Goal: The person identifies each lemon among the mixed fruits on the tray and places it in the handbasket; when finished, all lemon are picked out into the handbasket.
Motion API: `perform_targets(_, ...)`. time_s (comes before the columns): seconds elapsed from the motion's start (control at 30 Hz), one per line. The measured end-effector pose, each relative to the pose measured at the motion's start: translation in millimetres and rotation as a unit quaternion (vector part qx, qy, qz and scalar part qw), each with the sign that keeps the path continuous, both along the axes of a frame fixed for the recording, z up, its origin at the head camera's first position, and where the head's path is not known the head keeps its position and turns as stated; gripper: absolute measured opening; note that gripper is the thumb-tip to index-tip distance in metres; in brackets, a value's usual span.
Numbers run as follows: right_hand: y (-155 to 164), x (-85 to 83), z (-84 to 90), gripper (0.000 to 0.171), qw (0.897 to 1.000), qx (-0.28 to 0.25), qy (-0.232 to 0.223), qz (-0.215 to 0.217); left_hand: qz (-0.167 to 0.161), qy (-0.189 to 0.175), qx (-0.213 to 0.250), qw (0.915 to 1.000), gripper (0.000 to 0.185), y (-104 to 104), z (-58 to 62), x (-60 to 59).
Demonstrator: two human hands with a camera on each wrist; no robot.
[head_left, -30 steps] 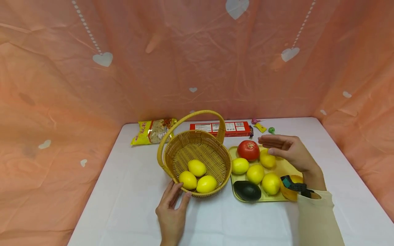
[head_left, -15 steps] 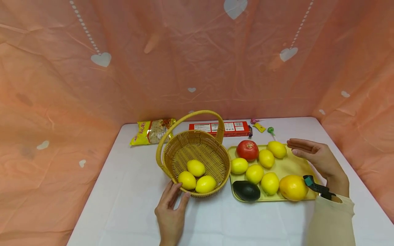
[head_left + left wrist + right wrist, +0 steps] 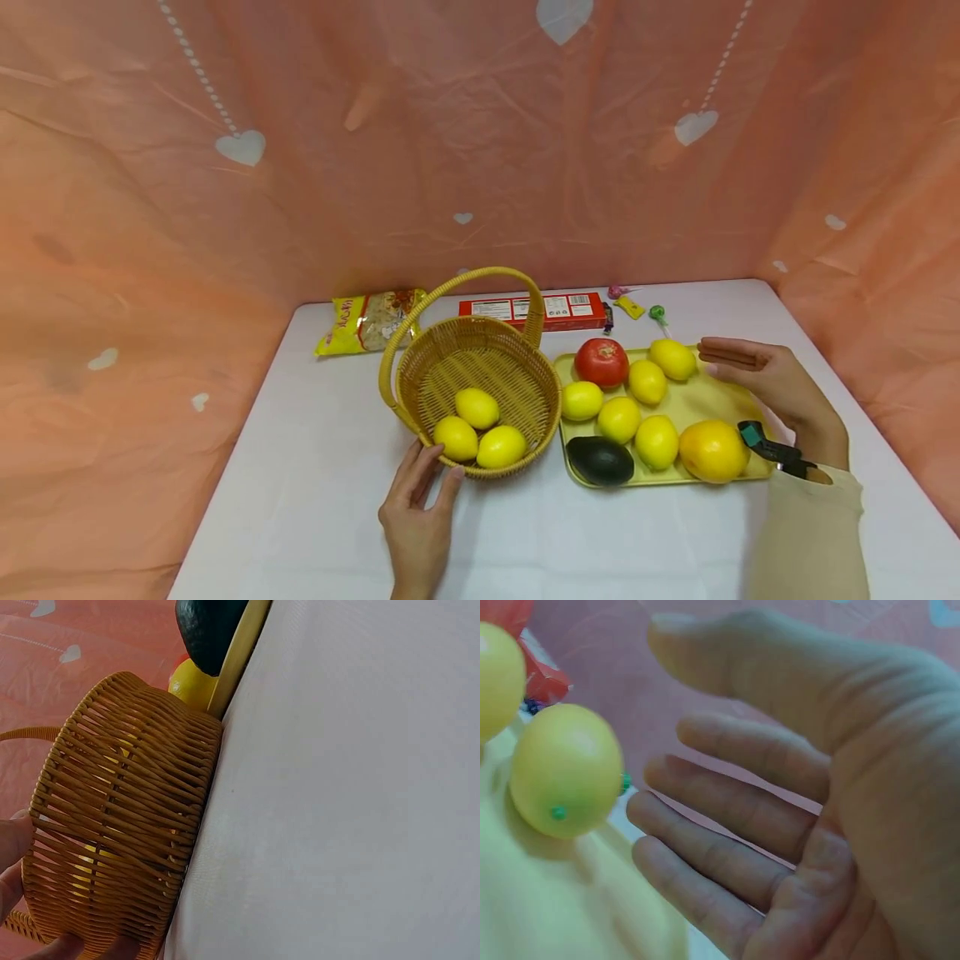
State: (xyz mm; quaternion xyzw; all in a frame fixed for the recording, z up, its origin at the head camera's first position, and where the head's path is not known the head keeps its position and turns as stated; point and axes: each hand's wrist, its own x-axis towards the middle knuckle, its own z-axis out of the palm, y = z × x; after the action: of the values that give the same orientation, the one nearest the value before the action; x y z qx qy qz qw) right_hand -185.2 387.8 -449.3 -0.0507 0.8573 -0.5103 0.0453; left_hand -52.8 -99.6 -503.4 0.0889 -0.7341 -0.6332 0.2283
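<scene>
My left hand (image 3: 420,508) rests its fingers and thumb against the near-left rim of a wicker basket (image 3: 517,342). Inside the basket, three lemons (image 3: 477,408) lie toward the near side. In the left wrist view, fingertips (image 3: 61,949) touch the basket's outer wall. My right hand (image 3: 787,387) is held over the right end of a yellow tray (image 3: 720,396), fingers extended and holding nothing. Just left of its fingertips sits a lemon (image 3: 672,360), seen apart from the hand in the right wrist view too.
The tray also bears several more lemons (image 3: 619,419), a red pomegranate-like fruit (image 3: 602,362), an avocado (image 3: 600,460) and a larger orange-yellow fruit (image 3: 714,451). Behind are a yellow food packet (image 3: 371,322), a red box (image 3: 566,312), a green lollipop (image 3: 657,313) and small candies (image 3: 629,307).
My right hand has shifted right from above the tray's back, uncovering a lemon there, and has stayed nearly still over the last half second. My left hand remains at the basket.
</scene>
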Motion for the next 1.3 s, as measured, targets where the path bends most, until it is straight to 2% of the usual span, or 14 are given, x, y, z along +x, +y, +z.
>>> perform_targets(0.13, 0, -12.7, 1.6, 0.059, 0.997, 0.068, -0.041, 0.017, -0.003, -0.002, 0.006, 1.0000, 0.037, 2, 0.2, 0.3)
perform_targets(0.23, -1, -24.2, 3.5, 0.060, 0.993, 0.100, -0.053, 0.042, -0.001, 0.002, 0.007, 1.0000, 0.037, 2, 0.4, -0.1)
perform_targets(0.43, -5, -44.1, 5.9, 0.058, 0.988, 0.120, -0.054, 0.081, 0.000, 0.008, 0.005, 1.0000, 0.037, 2, 0.9, -0.4)
perform_targets(0.6, -11, -54.2, 2.6, 0.060, 0.984, 0.135, -0.059, 0.096, -0.001, 0.004, 0.004, 1.0000, 0.037, 2, 1.1, 0.3)
perform_targets(0.8, -15, -55.0, 3.5, 0.061, 0.985, 0.137, -0.071, 0.080, 0.000, -0.002, 0.002, 1.0000, 0.036, 1, 2.4, 0.6)
perform_targets(0.93, -16, -45.3, 11.8, 0.060, 0.990, 0.119, -0.064, 0.050, -0.001, 0.001, 0.002, 1.0000, 0.036, 2, 2.0, 1.0)
perform_targets(1.03, -21, -34.4, 22.3, 0.053, 0.996, 0.068, -0.030, 0.044, -0.001, 0.002, 0.002, 1.0000, 0.036, 1, 1.2, 1.1)
perform_targets(1.13, -34, -22.3, 35.6, 0.044, 0.998, 0.002, 0.014, 0.059, 0.000, 0.002, 0.003, 1.0000, 0.036, 1, 0.6, 1.1)
perform_targets(1.23, -53, -11.4, 48.4, 0.042, 0.993, -0.056, 0.047, 0.096, 0.000, 0.001, 0.003, 1.0000, 0.036, 1, 0.3, 1.1)
perform_targets(1.3, -68, -5.8, 55.2, 0.041, 0.988, -0.072, 0.062, 0.120, 0.000, 0.000, 0.002, 1.0000, 0.036, 1, 0.3, 0.9)
